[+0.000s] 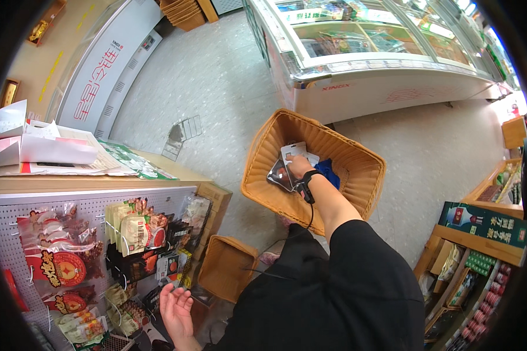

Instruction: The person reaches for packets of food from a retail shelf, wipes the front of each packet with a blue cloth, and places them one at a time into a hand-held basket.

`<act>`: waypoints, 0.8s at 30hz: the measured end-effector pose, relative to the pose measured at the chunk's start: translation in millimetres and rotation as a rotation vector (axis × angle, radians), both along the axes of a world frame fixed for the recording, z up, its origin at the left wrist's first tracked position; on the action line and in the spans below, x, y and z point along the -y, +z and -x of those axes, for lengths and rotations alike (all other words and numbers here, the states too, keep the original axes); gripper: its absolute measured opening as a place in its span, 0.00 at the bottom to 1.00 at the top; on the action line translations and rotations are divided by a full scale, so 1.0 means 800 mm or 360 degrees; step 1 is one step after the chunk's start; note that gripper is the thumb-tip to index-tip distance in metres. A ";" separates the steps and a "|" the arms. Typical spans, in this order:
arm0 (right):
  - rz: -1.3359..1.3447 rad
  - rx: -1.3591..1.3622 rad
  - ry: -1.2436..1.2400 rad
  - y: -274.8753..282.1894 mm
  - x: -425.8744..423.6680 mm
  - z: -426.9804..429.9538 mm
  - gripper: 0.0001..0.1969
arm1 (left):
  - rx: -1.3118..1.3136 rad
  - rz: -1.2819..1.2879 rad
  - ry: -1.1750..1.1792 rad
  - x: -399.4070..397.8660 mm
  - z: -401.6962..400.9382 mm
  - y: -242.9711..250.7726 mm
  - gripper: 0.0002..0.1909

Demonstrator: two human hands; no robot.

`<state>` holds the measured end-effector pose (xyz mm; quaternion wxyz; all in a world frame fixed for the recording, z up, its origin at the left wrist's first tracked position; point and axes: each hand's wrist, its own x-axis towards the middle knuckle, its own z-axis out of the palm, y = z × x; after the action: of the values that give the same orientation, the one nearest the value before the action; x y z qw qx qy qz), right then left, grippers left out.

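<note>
My right hand (pixel 299 166) reaches down into a large tan woven basket (pixel 364 153) and touches a package with a white hang-tab card (pixel 294 150). Its fingertips lie over the card, and I cannot tell whether they grip it. Under and beside the hand is a dark clear-fronted package (pixel 280 175). A blue cloth-like item (pixel 329 173) lies to the right of the wrist, partly hidden by the forearm. My left hand (pixel 177 307) is low on the left, palm up with fingers apart and nothing in it, near the hanging snack packets (pixel 142 232).
A pegboard rack (pixel 0 219) with bagged snacks stands left, papers (pixel 57 149) on its top. A smaller woven basket (pixel 226 267) sits by cardboard boxes (pixel 215 197). Chest freezers (pixel 377 92) stand ahead and at upper left. Wooden shelves (pixel 478 241) with goods line the right.
</note>
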<state>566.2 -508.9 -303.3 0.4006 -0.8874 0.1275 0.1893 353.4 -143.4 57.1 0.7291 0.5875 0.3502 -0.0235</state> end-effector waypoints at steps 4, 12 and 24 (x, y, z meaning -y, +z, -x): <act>0.0436 -0.0258 0.0362 0.006 -0.034 -0.011 0.20 | -0.0055 -0.0022 0.0104 0.006 0.003 0.003 0.14; 0.1054 -0.0673 0.0654 -0.031 -0.056 -0.029 0.16 | -0.0228 -0.0124 0.0094 0.021 0.002 0.007 0.15; 0.1092 -0.0445 0.0825 -0.024 -0.039 -0.010 0.13 | -0.0199 -0.0009 -0.0020 0.014 -0.003 -0.008 0.13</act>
<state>574.3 -478.0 -322.4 0.0015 -0.9374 0.0094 0.3482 356.1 -154.5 50.9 0.7040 0.5891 0.3915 -0.0637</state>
